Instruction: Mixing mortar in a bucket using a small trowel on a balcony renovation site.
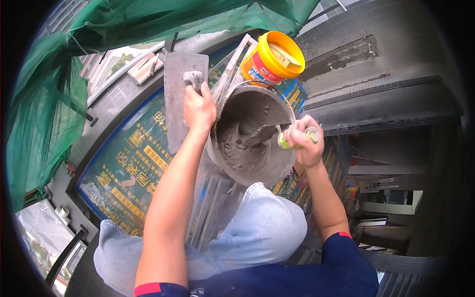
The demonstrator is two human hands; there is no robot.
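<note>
My left hand grips the handle of a grey rectangular plastering float, its flat plate beside the bucket's left rim. In my right hand is the yellow-green handle of a trowel. The trowel's blade, coated with grey mortar, is inside a large round bucket. Wet mortar lies in the bucket and clings to its inner wall. A thin wire handle arches over the bucket's far rim.
A yellow bucket with pale blocks inside stands behind the mortar bucket. Printed green sheeting covers the floor. Green netting hangs at the left over a railing. A tiled wall with a mortar-filled strip rises at the right.
</note>
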